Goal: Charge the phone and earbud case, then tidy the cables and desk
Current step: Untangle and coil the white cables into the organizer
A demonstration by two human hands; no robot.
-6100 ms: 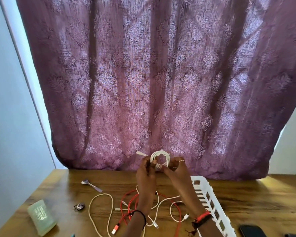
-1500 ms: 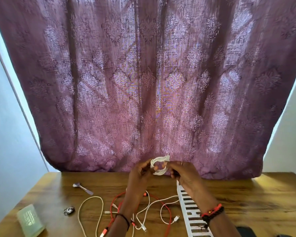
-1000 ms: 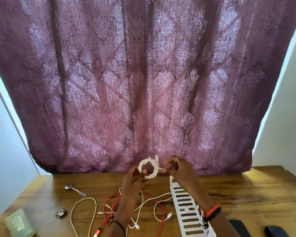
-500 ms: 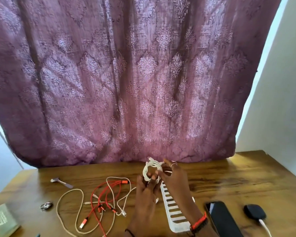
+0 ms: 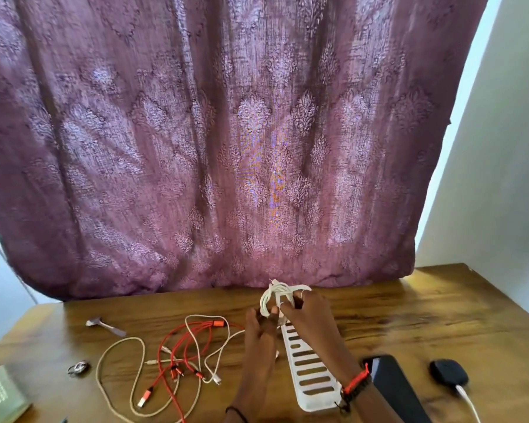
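Note:
Both hands hold a small coil of white cable [image 5: 274, 296] above the far end of a white slotted basket [image 5: 310, 372]. My left hand [image 5: 261, 331] pinches the coil's lower edge. My right hand [image 5: 309, 312] grips its right side, a ring on one finger. A tangle of red cables [image 5: 185, 349] and loose white and beige cables [image 5: 119, 370] lies on the wooden desk to the left. A black phone [image 5: 391, 383] lies at the lower right. Beside it sits a black earbud case [image 5: 448, 371] with a white cable [image 5: 468, 401] plugged in.
A purple patterned curtain [image 5: 226, 141] hangs behind the desk. A metal spoon [image 5: 104, 325], a small metal ring-like item [image 5: 78, 367] and a pale green box [image 5: 2, 398] lie at the left. The desk's right edge [image 5: 507, 319] meets a white wall.
The view has swung right, bringing the phone and earbud case into sight. The hands have lowered the white coil over the basket's far end, still holding it.

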